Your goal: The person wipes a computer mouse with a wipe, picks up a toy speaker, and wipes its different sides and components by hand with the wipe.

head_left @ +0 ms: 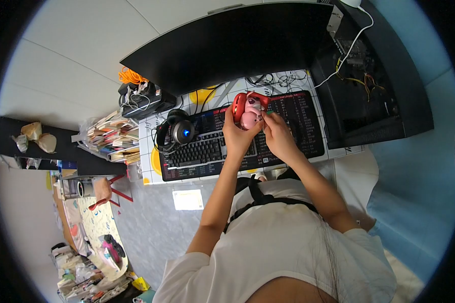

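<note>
A small red and pink toy figure (252, 112) is held up over the desk mat, close to the keyboard's right end. My left hand (235, 132) wraps round its left side and underside. On the other side, my right hand (277, 132) has its thumb and fingers closed against the figure's lower right edge, and a small green spot shows by the fingertips. The black keyboard (197, 150) lies below and to the left of my hands, on the dark printed desk mat (308, 121).
A headset (181, 132) with a blue light stands left of the keyboard. Behind rises a wide curved monitor (227, 48); a black computer case (374, 96) is at the right. Loose cables (283, 81) lie under the monitor. Stacked books and papers (114, 136) are at the left.
</note>
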The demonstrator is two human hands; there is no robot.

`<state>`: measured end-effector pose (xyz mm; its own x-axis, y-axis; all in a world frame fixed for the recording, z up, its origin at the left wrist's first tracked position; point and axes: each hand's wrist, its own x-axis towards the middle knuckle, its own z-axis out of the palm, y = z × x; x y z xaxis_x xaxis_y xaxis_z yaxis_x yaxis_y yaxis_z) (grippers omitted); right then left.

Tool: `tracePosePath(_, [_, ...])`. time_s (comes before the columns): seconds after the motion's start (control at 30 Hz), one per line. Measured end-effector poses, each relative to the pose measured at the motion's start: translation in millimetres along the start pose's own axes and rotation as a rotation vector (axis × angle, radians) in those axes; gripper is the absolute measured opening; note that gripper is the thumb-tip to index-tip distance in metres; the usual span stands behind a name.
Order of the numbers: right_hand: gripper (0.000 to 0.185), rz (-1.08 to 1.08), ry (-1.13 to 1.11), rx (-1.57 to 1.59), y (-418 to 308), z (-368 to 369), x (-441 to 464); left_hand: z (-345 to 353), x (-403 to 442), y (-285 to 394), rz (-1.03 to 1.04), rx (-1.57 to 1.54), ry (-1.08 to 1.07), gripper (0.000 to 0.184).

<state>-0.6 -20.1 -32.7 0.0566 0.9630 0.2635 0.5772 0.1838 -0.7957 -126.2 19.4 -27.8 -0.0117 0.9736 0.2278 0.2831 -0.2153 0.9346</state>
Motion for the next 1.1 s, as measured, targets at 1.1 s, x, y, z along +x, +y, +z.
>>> tracePosePath(1.1, [0.035,0.148,0.176,0.378,20,1,28,-4,-12,-1,-0.079,-0.247,-0.074,0.076])
